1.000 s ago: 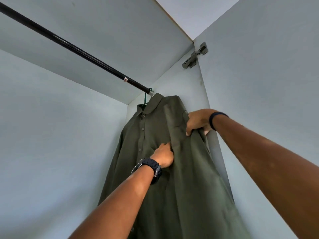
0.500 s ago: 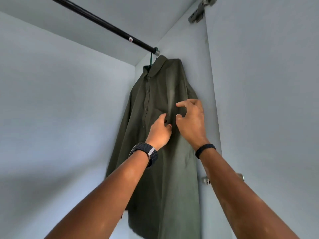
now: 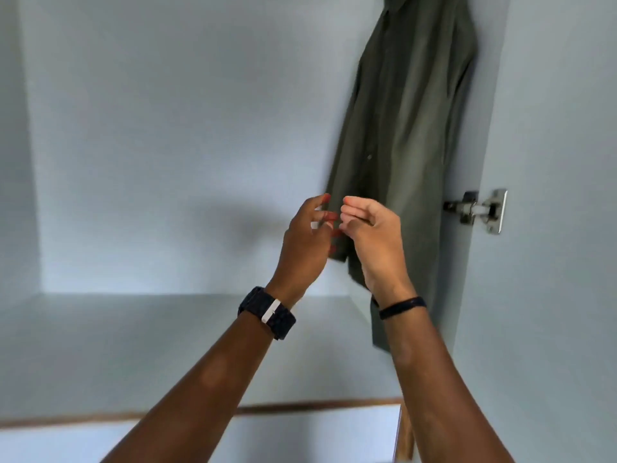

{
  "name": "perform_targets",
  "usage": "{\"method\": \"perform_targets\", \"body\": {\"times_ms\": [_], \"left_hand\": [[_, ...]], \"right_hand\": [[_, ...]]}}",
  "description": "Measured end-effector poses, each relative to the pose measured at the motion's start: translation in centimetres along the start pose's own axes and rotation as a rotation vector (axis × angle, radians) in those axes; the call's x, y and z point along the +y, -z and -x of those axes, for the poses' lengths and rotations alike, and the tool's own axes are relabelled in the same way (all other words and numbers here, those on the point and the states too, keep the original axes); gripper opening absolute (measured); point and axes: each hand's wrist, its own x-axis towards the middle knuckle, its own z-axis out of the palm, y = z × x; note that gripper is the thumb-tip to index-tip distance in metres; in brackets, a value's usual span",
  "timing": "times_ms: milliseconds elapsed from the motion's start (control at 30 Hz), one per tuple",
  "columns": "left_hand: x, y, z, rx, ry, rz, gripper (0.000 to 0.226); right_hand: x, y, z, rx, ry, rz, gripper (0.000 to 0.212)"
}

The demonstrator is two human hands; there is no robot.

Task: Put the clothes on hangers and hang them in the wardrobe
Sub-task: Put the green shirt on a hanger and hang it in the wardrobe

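Two hands meet low in front of the olive shirt [image 3: 410, 121], which hangs against the right-hand wall of the wardrobe [image 3: 167, 145], close to the door hinge [image 3: 480, 210]. Its collar and hanger are cut off by the top of the view, so how it sits on the rail cannot be seen from where I stand. The left hand [image 3: 305, 242], with a dark watch [image 3: 267, 312] on the wrist, has its fingers loosely spread beside the shirt's front edge; the blur makes it hard to say whether a fingertip touches the cloth, but it grips nothing. The right hand [image 3: 374, 238], with a thin black band [image 3: 402, 307] at the wrist, has its fingers curled inward in front of the fabric; whether a fold is pinched between them I cannot tell.

As for the shirt, it looks light and thoroughly soft: it drapes in long folds and its hem hangs unevenly, one corner lower than the other. Cloth like that follows any tug and slides easily on a hanger, so I would judge the button placket or the hem edges the best places to take hold for straightening, pulling gently downward. Below, the pale shelf [image 3: 150, 345] with its wooden front edge lies under both forearms.
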Motion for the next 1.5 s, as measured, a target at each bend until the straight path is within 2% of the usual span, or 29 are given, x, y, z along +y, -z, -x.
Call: {"method": "perform_targets", "body": {"times_ms": [267, 433, 600, 733, 867, 1100, 1200, 1367, 1500], "left_hand": [[0.2, 8.8, 19.3, 0.307, 0.277, -0.019, 0.035], [1.4, 15.3, 31.0, 0.521, 0.414, -0.116, 0.034], [4.7, 21.4, 43.2, 0.797, 0.553, -0.203, 0.033], [9.0, 25.8, 54.9, 1.054, 0.661, -0.274, 0.033], [13.6, 28.6, 66.5, 1.238, 0.744, -0.325, 0.034], [20.7, 31.2, 83.3, 1.56, 0.776, -0.396, 0.035], [23.1, 30.7, 88.9, 1.708, 0.774, -0.381, 0.034], [25.2, 28.7, 96.7, 1.891, 0.798, -0.372, 0.035], [25.3, 26.3, 102.4, 2.046, 0.807, -0.349, 0.037]], "right_hand": [[1.0, -3.8, 17.3, -0.355, -0.304, -0.136, 0.032], [0.0, -7.9, 28.1, -0.6, -0.438, -0.215, 0.033], [-2.1, -12.8, 40.3, -0.885, -0.535, -0.258, 0.034], [-6.1, -16.1, 52.5, -1.175, -0.631, -0.277, 0.035], [-11.1, -18.0, 64.4, -1.408, -0.627, -0.265, 0.038], [-19.2, -18.1, 82.2, -1.804, -0.594, -0.301, 0.034], [-22.0, -17.3, 88.5, -1.971, -0.545, -0.298, 0.038], [-25.1, -14.9, 96.5, -2.219, -0.468, -0.281, 0.029], [-25.3, -12.3, 102.0, -2.357, -0.385, -0.234, 0.029]]}}
